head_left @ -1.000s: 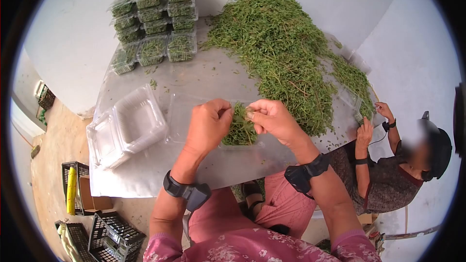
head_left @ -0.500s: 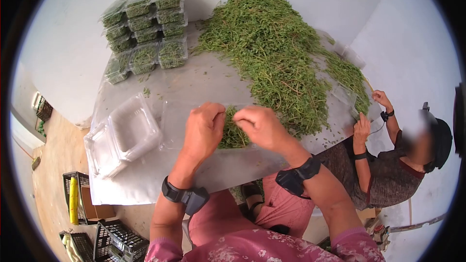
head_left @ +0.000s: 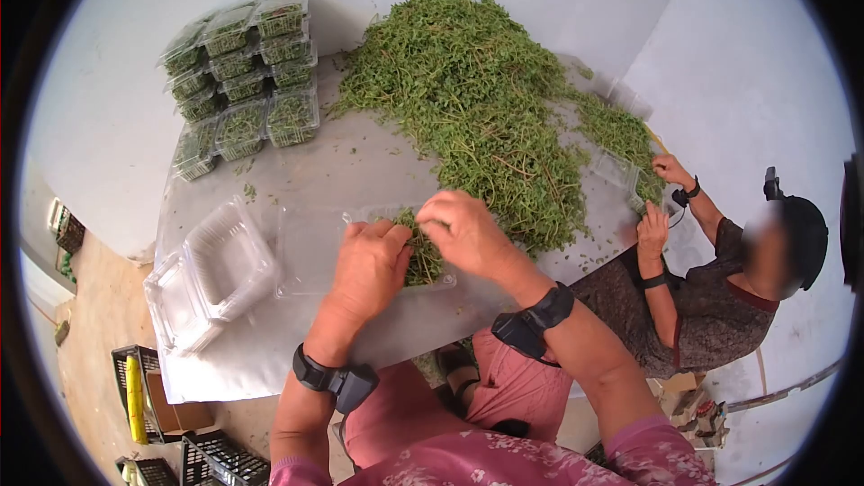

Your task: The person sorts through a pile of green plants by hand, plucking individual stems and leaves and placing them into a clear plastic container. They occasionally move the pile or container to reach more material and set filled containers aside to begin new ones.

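Note:
In front of me an open clear plastic box [head_left: 306,256] lies on the grey table, with green sprigs [head_left: 423,261] in its right half. My left hand [head_left: 369,265] is over the left side of these sprigs, its fingers bent together on something I cannot make out. Just right of it, my right hand [head_left: 468,229] hovers above the sprigs, thumb and fingers pinched; what they hold, if anything, is hidden. A large heap of green sprigs [head_left: 468,81] rises behind my hands.
Filled clear boxes [head_left: 240,130] stand stacked at the back left. Empty clear boxes [head_left: 220,261] lie nested at the left edge of the table [head_left: 360,157]. On the right a co-worker [head_left: 711,306] handles sprigs beside another box. Black crates [head_left: 220,459] are on the floor.
The head view has shifted a little, so the scene sits further left and lower. My left hand has turned and lowered at the sprigs; my right hand stays close beside it.

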A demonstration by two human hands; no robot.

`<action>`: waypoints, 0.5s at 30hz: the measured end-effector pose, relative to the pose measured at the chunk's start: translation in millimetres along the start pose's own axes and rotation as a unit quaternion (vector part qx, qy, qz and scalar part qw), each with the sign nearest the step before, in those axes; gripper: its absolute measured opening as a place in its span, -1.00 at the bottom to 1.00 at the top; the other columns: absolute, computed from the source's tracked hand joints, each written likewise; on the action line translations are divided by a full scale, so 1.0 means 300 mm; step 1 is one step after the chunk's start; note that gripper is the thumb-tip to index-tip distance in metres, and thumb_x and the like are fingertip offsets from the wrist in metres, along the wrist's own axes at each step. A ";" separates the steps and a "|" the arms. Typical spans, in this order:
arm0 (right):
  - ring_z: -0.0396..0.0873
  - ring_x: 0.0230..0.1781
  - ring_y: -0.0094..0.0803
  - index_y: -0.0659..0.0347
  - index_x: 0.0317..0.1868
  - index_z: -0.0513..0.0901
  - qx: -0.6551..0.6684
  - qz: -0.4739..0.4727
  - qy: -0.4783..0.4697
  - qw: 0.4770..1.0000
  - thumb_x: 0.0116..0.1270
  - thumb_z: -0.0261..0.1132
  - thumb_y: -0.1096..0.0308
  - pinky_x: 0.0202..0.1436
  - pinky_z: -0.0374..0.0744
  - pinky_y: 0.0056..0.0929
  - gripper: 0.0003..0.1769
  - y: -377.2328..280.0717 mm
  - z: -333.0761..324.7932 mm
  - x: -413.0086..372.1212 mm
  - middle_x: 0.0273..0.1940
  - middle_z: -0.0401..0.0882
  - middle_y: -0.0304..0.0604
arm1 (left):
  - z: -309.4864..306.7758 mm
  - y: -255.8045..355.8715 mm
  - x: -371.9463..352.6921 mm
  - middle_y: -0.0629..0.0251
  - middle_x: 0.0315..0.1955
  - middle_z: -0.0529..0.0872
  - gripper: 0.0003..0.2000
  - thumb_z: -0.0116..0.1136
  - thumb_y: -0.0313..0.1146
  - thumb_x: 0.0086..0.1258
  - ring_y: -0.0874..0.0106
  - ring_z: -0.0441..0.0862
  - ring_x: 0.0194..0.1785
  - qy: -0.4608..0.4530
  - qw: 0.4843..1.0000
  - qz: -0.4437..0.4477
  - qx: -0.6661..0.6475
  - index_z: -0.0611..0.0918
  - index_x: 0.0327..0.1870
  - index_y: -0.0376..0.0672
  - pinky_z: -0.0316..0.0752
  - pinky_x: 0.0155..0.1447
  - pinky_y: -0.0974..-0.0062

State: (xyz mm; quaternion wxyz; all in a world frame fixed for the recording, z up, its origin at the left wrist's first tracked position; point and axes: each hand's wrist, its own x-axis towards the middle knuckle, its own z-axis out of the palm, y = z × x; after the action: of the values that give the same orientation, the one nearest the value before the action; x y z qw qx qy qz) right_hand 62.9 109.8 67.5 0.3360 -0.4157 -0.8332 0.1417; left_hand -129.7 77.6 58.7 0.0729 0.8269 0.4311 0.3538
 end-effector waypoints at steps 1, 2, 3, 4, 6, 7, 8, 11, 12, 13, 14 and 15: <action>0.56 -0.07 -0.02 0.12 -0.18 0.70 -0.003 0.038 0.020 0.999 0.25 0.27 0.42 0.07 0.48 -0.10 -0.86 0.010 -0.019 0.006 -0.16 0.60 -0.11 | 0.002 0.003 -0.001 0.23 -0.37 0.63 -0.87 0.27 -0.49 0.20 0.18 0.59 -0.22 -0.007 1.000 0.005 0.010 0.66 -0.23 -0.13 0.41 0.05 0.27; 0.58 -0.08 -0.02 0.13 -0.17 0.70 -0.005 0.076 0.040 0.996 0.27 0.27 0.41 0.10 0.49 -0.12 -0.85 0.022 -0.041 0.010 -0.15 0.59 -0.09 | 0.003 0.004 -0.003 0.23 -0.37 0.62 -0.87 0.28 -0.49 0.20 0.19 0.59 -0.21 -0.015 1.000 0.011 0.019 0.67 -0.24 -0.13 0.40 0.05 0.27; 0.59 -0.09 -0.01 0.13 -0.15 0.70 -0.007 0.115 0.060 0.992 0.29 0.28 0.39 0.12 0.49 -0.13 -0.85 0.034 -0.063 0.011 -0.13 0.58 -0.08 | 0.002 0.004 -0.005 0.24 -0.36 0.62 -0.87 0.28 -0.48 0.20 0.20 0.59 -0.21 -0.022 0.999 0.019 0.026 0.68 -0.23 -0.12 0.40 0.05 0.27; 0.58 -0.07 -0.01 0.14 -0.12 0.69 -0.042 0.144 0.061 0.987 0.28 0.29 0.42 0.11 0.51 -0.14 -0.83 0.053 -0.080 0.008 -0.11 0.58 -0.06 | 0.002 0.004 -0.007 0.25 -0.36 0.62 -0.87 0.29 -0.46 0.20 0.20 0.59 -0.20 -0.030 0.999 0.027 0.033 0.69 -0.23 -0.12 0.39 0.06 0.27; 0.57 -0.02 -0.02 0.15 -0.06 0.69 -0.112 0.202 0.062 0.971 0.28 0.31 0.46 0.08 0.53 -0.17 -0.79 0.117 -0.097 -0.006 -0.06 0.58 -0.03 | 0.003 0.004 -0.010 0.26 -0.36 0.60 -0.86 0.30 -0.45 0.19 0.22 0.58 -0.19 -0.049 0.997 0.035 0.054 0.71 -0.22 -0.11 0.37 0.07 0.28; 0.54 0.04 0.00 0.14 -0.05 0.68 -0.133 0.230 0.046 0.963 0.29 0.31 0.43 0.14 0.48 -0.06 -0.78 0.158 -0.098 -0.017 -0.03 0.55 -0.02 | 0.005 0.006 -0.011 0.27 -0.36 0.59 -0.86 0.30 -0.45 0.19 0.24 0.58 -0.18 -0.060 0.995 0.034 0.069 0.72 -0.22 -0.10 0.36 0.08 0.28; 0.50 0.09 0.02 0.12 -0.03 0.68 -0.154 0.258 0.030 0.953 0.30 0.32 0.40 0.20 0.42 0.05 -0.77 0.203 -0.094 -0.030 0.00 0.53 -0.01 | 0.007 0.008 -0.012 0.28 -0.35 0.58 -0.86 0.31 -0.44 0.19 0.25 0.58 -0.17 -0.071 0.993 0.034 0.084 0.72 -0.22 -0.10 0.35 0.08 0.29; 0.37 0.25 0.08 0.07 0.06 0.68 -0.194 0.320 -0.025 0.927 0.33 0.31 0.36 0.28 0.29 0.29 -0.71 0.234 -0.102 -0.038 0.12 0.49 -0.01 | 0.006 0.016 -0.013 0.27 -0.33 0.56 -0.88 0.32 -0.43 0.19 0.26 0.56 -0.15 -0.080 0.992 0.036 0.095 0.73 -0.25 -0.09 0.34 0.09 0.28; 0.37 0.26 0.08 0.06 0.07 0.68 -0.200 0.321 -0.037 0.925 0.34 0.31 0.36 0.29 0.30 0.28 -0.71 0.249 -0.098 -0.042 0.14 0.49 -0.02 | 0.005 0.017 -0.013 0.27 -0.33 0.55 -0.88 0.32 -0.43 0.19 0.26 0.56 -0.15 -0.084 0.992 0.036 0.092 0.73 -0.25 -0.08 0.33 0.09 0.28; 0.37 0.26 0.08 0.05 0.08 0.68 -0.206 0.322 -0.049 0.923 0.35 0.30 0.35 0.29 0.30 0.27 -0.71 0.262 -0.094 -0.045 0.16 0.49 -0.03 | 0.004 0.016 -0.012 0.27 -0.33 0.55 -0.88 0.32 -0.43 0.19 0.26 0.56 -0.15 -0.087 0.991 0.036 0.090 0.73 -0.25 -0.08 0.33 0.09 0.28; 0.37 0.26 0.08 0.06 0.07 0.68 -0.204 0.322 -0.043 0.923 0.36 0.30 0.35 0.29 0.29 0.28 -0.72 0.274 -0.089 -0.047 0.16 0.50 -0.04 | 0.003 0.015 -0.013 0.27 -0.33 0.55 -0.89 0.32 -0.42 0.19 0.26 0.56 -0.14 -0.090 0.991 0.035 0.087 0.73 -0.26 -0.08 0.32 0.10 0.28; 0.38 0.25 0.09 0.06 0.06 0.69 -0.203 0.322 -0.037 0.924 0.36 0.30 0.35 0.29 0.28 0.29 -0.73 0.274 -0.086 -0.046 0.17 0.51 -0.04 | 0.003 0.015 -0.015 0.27 -0.33 0.55 -0.89 0.31 -0.42 0.19 0.26 0.56 -0.14 -0.091 0.992 0.034 0.086 0.73 -0.26 -0.08 0.32 0.10 0.29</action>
State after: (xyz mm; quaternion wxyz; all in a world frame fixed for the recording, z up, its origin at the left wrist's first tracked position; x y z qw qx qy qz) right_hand 135.4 148.4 37.9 0.1502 -0.7154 -0.6770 0.0856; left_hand -127.7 71.6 57.6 0.0284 0.8731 0.4227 0.2413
